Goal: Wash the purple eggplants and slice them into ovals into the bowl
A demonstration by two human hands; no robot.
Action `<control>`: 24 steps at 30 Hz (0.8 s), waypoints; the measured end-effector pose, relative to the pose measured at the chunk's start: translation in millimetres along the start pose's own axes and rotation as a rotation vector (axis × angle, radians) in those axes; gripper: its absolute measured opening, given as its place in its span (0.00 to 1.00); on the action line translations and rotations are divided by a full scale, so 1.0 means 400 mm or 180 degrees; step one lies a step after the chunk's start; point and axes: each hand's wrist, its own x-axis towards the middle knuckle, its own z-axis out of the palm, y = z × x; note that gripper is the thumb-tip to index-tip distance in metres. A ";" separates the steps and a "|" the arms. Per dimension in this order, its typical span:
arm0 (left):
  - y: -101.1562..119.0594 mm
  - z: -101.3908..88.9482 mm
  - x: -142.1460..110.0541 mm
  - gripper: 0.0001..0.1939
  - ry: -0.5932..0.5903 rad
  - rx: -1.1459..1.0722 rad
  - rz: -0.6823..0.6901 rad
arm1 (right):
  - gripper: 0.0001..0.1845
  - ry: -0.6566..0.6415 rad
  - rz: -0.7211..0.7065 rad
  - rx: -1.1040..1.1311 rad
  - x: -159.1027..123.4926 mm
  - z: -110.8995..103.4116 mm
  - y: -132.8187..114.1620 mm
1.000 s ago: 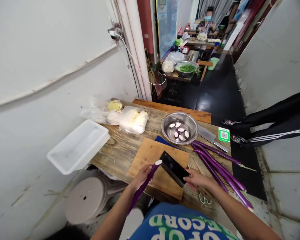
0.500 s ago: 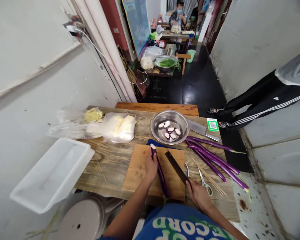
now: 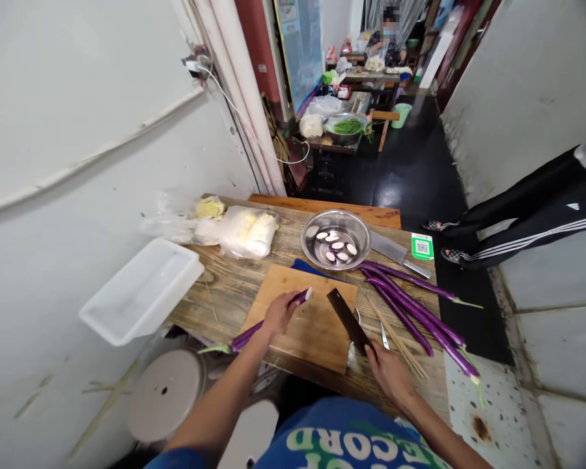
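Note:
My left hand point(image 3: 279, 314) is wrapped round a long purple eggplant point(image 3: 247, 337) above the wooden cutting board point(image 3: 312, 332). The eggplant's white cut end points right, and its green stem end sticks out past the board's left side. In my right hand point(image 3: 388, 371) is a dark-bladed knife point(image 3: 346, 319), gripped by its handle, its blade slanting over the board's right part. Behind the board stands a steel bowl point(image 3: 308, 251) with several eggplant pieces point(image 3: 337, 245) in it. Several whole eggplants point(image 3: 405, 303) lie to the right.
A cleaver point(image 3: 390, 247) lies beside the bowl, near a green QR card point(image 3: 422, 247). Thin sticks point(image 3: 400, 342) and partly hidden scissors point(image 3: 384, 335) lie right of the board. Bagged vegetables point(image 3: 249, 231) and a white tub point(image 3: 137, 293) are left. Someone's legs point(image 3: 522, 221) stand at right; another person sits far back.
My left hand has swung the eggplant from lying lengthwise toward me to lying crosswise, stem end to the left. The knife stays in my right hand. The camera view has shifted.

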 end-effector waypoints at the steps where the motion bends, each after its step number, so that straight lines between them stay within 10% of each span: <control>1: -0.002 0.010 -0.002 0.18 0.0008 0.0070 -0.0109 | 0.22 0.0006 0.0036 -0.0048 -0.001 0.002 0.000; 14: 0.029 0.179 -0.008 0.25 0.0661 0.0382 -0.0537 | 0.22 0.0079 0.0094 -0.0367 0.024 -0.003 -0.052; 24: -0.055 0.184 -0.016 0.19 0.0745 0.1111 0.0810 | 0.19 0.0086 -0.0258 -0.0931 0.089 0.025 -0.174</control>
